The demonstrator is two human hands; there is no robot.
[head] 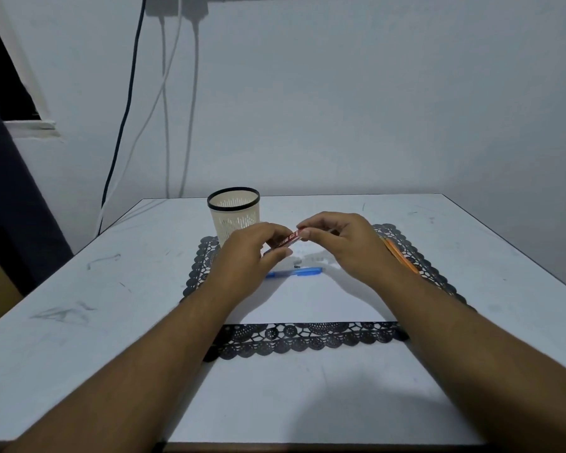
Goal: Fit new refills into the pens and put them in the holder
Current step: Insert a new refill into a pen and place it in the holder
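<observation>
Nearest to the camera, two bare forearms reach forward over the white table and cross the black lace mat with a white sheet on it. On this sheet, just behind the hands' shadow, lies a blue pen, and a small dark piece lies close beside it. An orange pen rests on the right edge of the mat, partly hidden under the right wrist.

Above the sheet, the left hand grips a red pen with curled fingers and thumb. The right hand pinches the far end of the same pen between thumb and fingertips. Whether a refill is already inside, one cannot tell.

It seems the step in hand is to open or close the red pen. The next move probably needs a twist or pull along the pen's axis, with the left hand keeping the barrel steady.

Farther back, the cream holder with a black rim stands upright at the mat's far left corner. No pen is seen in it. Cables hang on the wall behind.
</observation>
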